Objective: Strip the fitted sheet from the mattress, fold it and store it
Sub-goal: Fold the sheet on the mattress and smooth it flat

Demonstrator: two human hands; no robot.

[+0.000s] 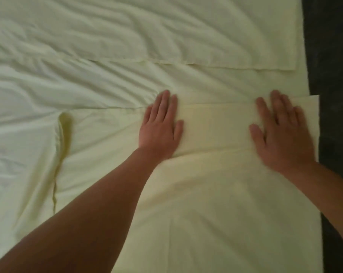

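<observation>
Head view: the left hand (159,125) and right hand (280,131) press flat, fingers straight and grasping nothing, on a folded flap of the pale yellow fitted sheet (215,194), which lies spread and wrinkled across the frame, its right edge meeting a dark surface (336,75).

Left hand (160,123) and right hand (280,131) flat, fingers seemingly straight.

Soft, dim, yellowish light is falling evenly; the whole frame is looking blurry, brightest at the left edge.
</observation>
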